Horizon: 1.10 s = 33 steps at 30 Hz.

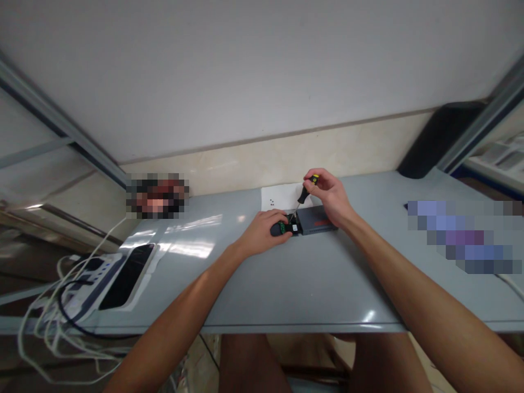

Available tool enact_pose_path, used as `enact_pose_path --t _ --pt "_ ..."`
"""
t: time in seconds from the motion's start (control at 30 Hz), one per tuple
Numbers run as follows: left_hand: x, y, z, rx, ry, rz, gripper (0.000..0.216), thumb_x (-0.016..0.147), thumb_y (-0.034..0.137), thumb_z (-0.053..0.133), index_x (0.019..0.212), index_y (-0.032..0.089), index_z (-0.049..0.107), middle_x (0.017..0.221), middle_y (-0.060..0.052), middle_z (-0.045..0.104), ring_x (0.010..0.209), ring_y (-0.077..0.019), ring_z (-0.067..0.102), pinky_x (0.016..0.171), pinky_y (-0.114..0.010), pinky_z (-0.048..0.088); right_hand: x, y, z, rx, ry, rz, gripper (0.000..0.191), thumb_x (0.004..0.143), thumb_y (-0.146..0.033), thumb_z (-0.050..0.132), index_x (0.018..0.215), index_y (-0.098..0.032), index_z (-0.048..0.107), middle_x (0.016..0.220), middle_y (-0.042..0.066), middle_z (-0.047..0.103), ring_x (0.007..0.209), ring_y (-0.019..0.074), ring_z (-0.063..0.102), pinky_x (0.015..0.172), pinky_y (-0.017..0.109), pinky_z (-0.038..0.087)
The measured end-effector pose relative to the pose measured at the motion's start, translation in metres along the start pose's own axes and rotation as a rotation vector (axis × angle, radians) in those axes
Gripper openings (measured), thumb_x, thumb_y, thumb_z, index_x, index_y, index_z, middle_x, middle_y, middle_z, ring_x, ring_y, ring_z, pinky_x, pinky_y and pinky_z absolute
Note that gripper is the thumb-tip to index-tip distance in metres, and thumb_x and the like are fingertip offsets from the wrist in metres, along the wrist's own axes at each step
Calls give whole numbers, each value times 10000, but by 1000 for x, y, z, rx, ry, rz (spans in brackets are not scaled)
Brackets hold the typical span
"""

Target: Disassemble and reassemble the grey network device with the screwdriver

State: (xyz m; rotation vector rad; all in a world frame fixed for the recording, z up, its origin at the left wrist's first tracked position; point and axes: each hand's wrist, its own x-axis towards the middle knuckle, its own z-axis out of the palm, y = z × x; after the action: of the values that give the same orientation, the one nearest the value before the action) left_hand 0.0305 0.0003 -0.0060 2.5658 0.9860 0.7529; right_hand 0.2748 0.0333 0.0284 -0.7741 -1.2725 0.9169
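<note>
The right hand (331, 197) has its fingers clamped on a black-and-yellow screwdriver (303, 196), whose shaft slants down into an opened dark-grey electronic device (316, 220) on the grey table (286, 289). The left hand (263, 232) grips the device's left end — tiny dark pieces (272, 202) lie on white paper (284, 195) just behind.

The right grip (331, 197) holds a screwdriver (303, 195) slanting down to the open part of a grey device (315, 220); the left grip (264, 233) clasps its end on the counter (266, 295), near paper (284, 193) bearing dark specks (272, 202)
</note>
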Motion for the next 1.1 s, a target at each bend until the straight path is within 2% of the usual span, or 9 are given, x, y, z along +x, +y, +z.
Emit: enact_pose_path --t 0.07,0.23,0.37,0.5,0.67,0.83,0.97,1.1 --pt "-1 0 0 3 0 -5 206 967 389 780 1115 267 704 1351 -63 769 1296 -280 709 1116 -468 511 1 -1 0 -31 4 -25 329 784 -458 900 982 -270 718 940 2 652 880 193 605 791 352 545" --pt "-1 0 0 -16 8 6 203 966 368 787 1114 262 698 1347 -59 770 1292 -274 709 1114 -469 499 -2 -9 3 1 -77 -39 372 838 -372 827 1185 -290 720 1065 30 724 1020 218 659 897 383 555" --pt "-1 0 0 -34 26 27 202 966 362 793 1109 255 698 1327 -66 772 1280 -278 713 1108 -472 502 -6 -16 9 -8 -101 -46 246 892 -426 804 1069 -267 738 1011 32 713 924 201 632 819 358 544" --pt "0 -3 1 -45 33 66 208 981 390 789 1108 244 711 1329 -79 770 1265 -281 718 1090 -461 521 -7 -18 10 -42 -62 -52 259 807 -407 890 922 -244 724 894 6 664 789 171 583 728 332 518" --pt "1 -2 0 -38 25 54 206 991 407 783 1097 241 723 1331 -84 769 1254 -282 720 1097 -464 530 -8 -19 11 2 -66 -40 195 858 -366 793 1013 -252 763 953 26 721 905 207 640 800 358 530" --pt "0 0 -3 -26 -1 48 222 1012 428 762 1137 249 723 1374 -82 756 1302 -284 701 1128 -466 515 -12 -23 16 26 -63 -39 209 943 -453 735 1018 -261 764 946 35 721 928 219 652 854 386 539" --pt "-1 0 -3 -22 -14 31 224 1013 423 762 1151 252 722 1390 -79 750 1325 -288 691 1146 -472 501 -14 -25 18 -71 -38 -104 174 902 -423 805 942 -260 759 966 31 691 873 198 615 784 363 535" --pt "-1 1 -3 -23 -4 21 229 1001 424 778 1136 247 722 1388 -81 751 1308 -291 698 1136 -478 501 -13 -25 17 -113 -46 -135 142 883 -347 819 997 -270 786 1053 36 692 953 206 645 836 372 551"
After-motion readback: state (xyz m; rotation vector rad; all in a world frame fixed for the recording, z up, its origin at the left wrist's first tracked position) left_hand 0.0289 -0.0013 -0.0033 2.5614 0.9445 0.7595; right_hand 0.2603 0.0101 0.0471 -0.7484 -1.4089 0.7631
